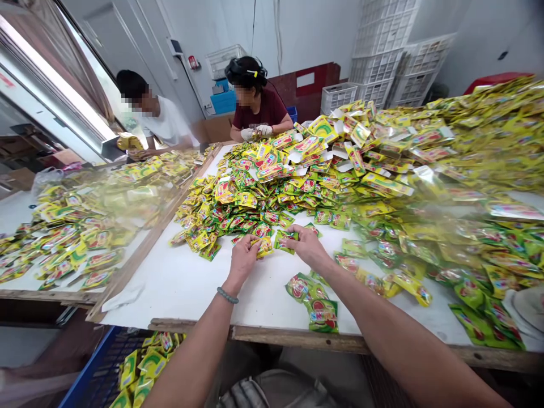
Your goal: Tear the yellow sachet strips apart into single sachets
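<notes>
A big heap of small yellow and green sachets point(297, 181) covers the white table point(191, 283). My left hand point(243, 258) is at the heap's near edge, its fingers curled on a yellow sachet point(264, 246). My right hand point(306, 245) lies just right of it, fingers closed on a green sachet point(284, 238). A beaded bracelet point(227, 295) circles my left wrist. A short row of green sachets point(317, 300) lies by my right forearm near the table's front edge.
Across the table a person in a dark red shirt point(259, 110) handles sachets with gloved hands. Another person in white point(164, 122) sits at the far left. A blue crate point(106, 374) with sachets stands under the table. White crates point(382, 56) are stacked at the back wall.
</notes>
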The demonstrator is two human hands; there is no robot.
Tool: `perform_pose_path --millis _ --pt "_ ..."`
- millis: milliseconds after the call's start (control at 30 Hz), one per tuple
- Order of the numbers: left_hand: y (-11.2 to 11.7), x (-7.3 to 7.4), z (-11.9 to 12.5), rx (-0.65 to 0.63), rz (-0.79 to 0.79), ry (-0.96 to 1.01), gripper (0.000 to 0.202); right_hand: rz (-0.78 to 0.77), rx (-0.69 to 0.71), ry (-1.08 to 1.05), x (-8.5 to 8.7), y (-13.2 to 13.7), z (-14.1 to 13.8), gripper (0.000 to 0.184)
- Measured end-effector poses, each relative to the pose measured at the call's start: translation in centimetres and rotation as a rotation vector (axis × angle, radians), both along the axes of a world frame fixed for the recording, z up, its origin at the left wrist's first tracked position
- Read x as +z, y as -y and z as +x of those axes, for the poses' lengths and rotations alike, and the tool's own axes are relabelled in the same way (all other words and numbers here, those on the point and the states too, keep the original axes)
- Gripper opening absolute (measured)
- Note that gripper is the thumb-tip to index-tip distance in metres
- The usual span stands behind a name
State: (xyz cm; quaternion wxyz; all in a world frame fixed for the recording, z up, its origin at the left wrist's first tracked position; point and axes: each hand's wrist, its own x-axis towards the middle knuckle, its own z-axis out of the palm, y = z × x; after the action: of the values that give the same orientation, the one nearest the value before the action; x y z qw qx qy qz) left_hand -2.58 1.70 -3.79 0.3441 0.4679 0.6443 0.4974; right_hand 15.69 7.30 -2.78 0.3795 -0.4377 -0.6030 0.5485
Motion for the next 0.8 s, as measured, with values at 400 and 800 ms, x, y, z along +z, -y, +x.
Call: perform_pose_path --millis 400,800 --pt "-0.1 0.7 1.6 -0.073 -0.01 0.33 0.037 -0.097 0.047 -0.164 0.3 0.8 -1.3 0.04" --pt "0.5 1.6 2.1 -0.067 -0.033 0.604 0.042 -0.272 0.149 -0.131 1.3 1.2 -1.1 0.037"
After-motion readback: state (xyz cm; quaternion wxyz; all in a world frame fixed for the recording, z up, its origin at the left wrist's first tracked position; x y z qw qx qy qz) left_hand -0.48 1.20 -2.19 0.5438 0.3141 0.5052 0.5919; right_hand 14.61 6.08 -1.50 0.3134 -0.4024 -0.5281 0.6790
